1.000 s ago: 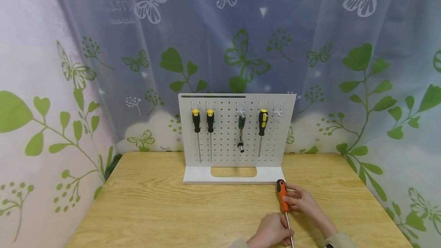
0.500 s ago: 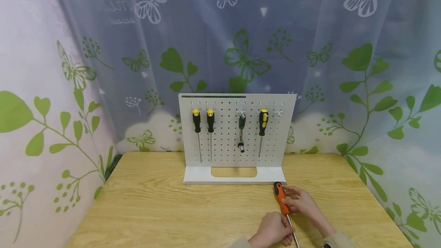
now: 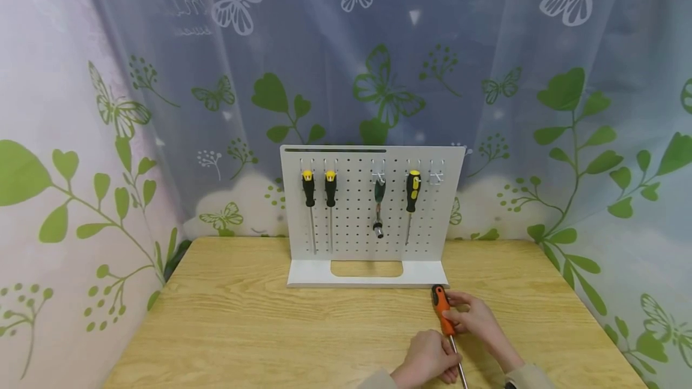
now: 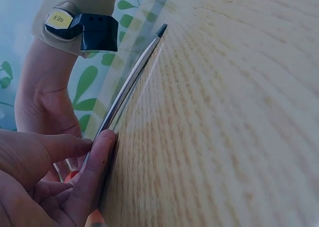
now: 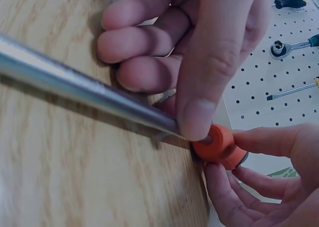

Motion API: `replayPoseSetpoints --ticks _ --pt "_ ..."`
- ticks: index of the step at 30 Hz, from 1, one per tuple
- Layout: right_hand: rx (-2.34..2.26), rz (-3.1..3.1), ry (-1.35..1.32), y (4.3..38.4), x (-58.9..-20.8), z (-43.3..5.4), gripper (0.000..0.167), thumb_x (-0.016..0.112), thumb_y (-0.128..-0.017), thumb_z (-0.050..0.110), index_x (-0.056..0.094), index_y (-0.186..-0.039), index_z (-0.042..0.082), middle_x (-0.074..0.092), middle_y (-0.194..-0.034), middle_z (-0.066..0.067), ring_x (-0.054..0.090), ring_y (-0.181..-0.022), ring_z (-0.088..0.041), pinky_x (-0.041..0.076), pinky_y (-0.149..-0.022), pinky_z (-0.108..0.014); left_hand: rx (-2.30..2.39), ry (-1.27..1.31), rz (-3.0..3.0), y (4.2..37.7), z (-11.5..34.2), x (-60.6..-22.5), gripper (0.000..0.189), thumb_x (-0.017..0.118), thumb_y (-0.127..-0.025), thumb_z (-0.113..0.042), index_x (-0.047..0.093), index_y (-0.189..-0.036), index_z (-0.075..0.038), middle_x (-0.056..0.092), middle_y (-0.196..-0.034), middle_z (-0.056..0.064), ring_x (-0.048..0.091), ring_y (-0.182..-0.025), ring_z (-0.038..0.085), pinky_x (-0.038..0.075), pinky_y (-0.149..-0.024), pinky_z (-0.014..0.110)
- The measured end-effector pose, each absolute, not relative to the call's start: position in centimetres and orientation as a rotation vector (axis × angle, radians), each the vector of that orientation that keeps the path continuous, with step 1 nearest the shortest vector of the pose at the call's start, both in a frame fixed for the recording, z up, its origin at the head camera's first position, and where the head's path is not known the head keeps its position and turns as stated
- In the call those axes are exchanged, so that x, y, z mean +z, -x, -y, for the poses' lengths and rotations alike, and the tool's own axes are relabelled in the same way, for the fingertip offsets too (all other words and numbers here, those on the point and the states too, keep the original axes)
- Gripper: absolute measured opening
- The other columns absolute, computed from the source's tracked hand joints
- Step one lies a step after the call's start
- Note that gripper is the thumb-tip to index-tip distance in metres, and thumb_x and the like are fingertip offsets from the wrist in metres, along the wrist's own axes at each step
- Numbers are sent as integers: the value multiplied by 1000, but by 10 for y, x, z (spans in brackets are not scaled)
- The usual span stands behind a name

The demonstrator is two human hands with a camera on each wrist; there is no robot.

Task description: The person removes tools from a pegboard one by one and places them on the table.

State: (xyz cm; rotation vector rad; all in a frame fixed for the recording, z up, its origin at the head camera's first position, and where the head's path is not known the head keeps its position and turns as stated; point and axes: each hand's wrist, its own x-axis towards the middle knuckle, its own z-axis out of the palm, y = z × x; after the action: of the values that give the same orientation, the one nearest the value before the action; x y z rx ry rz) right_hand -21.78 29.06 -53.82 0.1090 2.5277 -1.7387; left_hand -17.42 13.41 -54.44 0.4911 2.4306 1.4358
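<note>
A screwdriver (image 3: 443, 311) with an orange and black handle lies low over the wooden table, its handle end by the front right corner of the white pegboard stand. My right hand (image 3: 477, 317) holds the orange handle between thumb and fingers. On the metal shaft (image 5: 89, 92), close to the handle, my left hand (image 3: 426, 355) pinches with thumb and finger. The dark tip (image 4: 162, 30) shows in the left wrist view, near the tabletop. The right wrist view has the left hand (image 5: 214, 57) above the shaft and the right hand (image 5: 294, 172) at the handle.
Behind the hands stands a white pegboard (image 3: 357, 227). From it hang two yellow-topped black screwdrivers (image 3: 308, 189), a green-handled ratchet wrench (image 3: 379, 192) and a black and yellow screwdriver (image 3: 413, 191). A clear hook (image 3: 436, 175) at the right bears nothing. A patterned curtain (image 3: 346, 77) surrounds the table.
The screwdriver's handle end swung left and slightly nearer, while its shaft shifted right; since half a second ago it has turned back a little. Both hands keep their grip and hardly move.
</note>
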Motion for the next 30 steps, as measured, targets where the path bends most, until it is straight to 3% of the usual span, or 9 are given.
replayPoseSetpoints --ticks 14,23,30 --pt "-1730 -2509 -12 218 -541 -298 56 69 -91 -1 43 -138 -21 59 -118 -35 68 -91 -28 64 -68 -38 1486 -445 -2373 174 -132 -543 24 77 -87 -7 68 -65 -12 67 -53 0 67 -47 10 51 -43 14" --pt "-1729 -2482 -31 216 -538 -299 57 67 -93 0 41 -139 -21 57 -120 -36 69 -84 -27 64 -69 -38 1672 -480 -2263 185 -119 -542 13 70 -92 -2 65 -82 -9 68 -60 0 64 -47 9 53 -44 18" --pt "-1714 -2528 -49 216 -536 -303 52 64 -97 2 41 -140 -19 59 -120 -36 70 -81 -28 64 -69 -39 1786 -460 -2181 195 -108 -546 5 68 -95 -3 68 -90 -5 70 -70 2 67 -55 11 58 -49 22"
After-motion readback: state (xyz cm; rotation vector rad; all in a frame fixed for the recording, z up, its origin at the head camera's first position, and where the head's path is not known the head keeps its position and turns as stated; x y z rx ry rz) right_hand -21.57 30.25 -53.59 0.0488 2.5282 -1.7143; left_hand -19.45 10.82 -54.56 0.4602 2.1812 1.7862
